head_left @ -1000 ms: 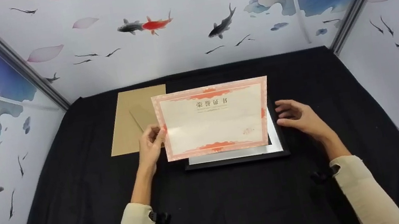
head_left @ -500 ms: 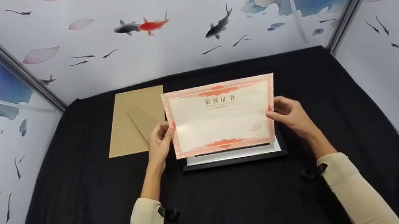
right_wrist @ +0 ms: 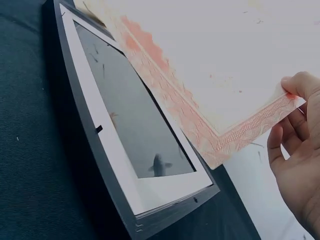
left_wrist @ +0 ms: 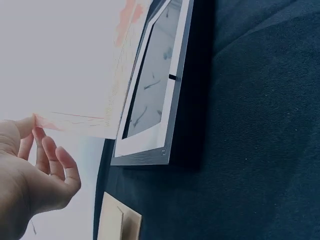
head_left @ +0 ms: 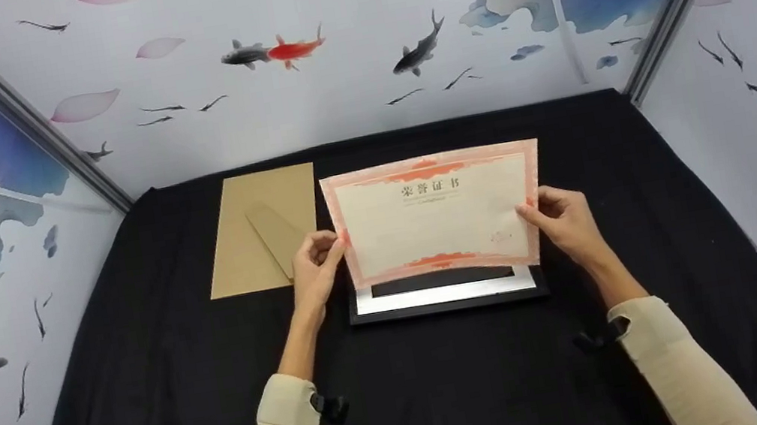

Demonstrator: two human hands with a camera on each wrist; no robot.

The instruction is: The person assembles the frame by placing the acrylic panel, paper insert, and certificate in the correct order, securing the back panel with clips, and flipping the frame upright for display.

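In the head view a certificate with a pink and red border is held up over a picture frame, printed side toward me. My left hand pinches its left edge between thumb and fingers, and my right hand pinches the right edge. The sheet bows slightly. Both wrist views show the certificate above the black frame, apart from its inside except where the overlap hides this. The frame has a white inner border around a dark, reflecting pane. The certificate hides the frame's far part.
A tan backing board with a stand flap lies left of the frame, behind my left hand. Black cloth covers the table. White panels printed with fish enclose the back and sides.
The certificate has moved right, held by the left hand. The right hand, apart from it a second ago, has taken hold of its right edge. More of the frame's near side shows.
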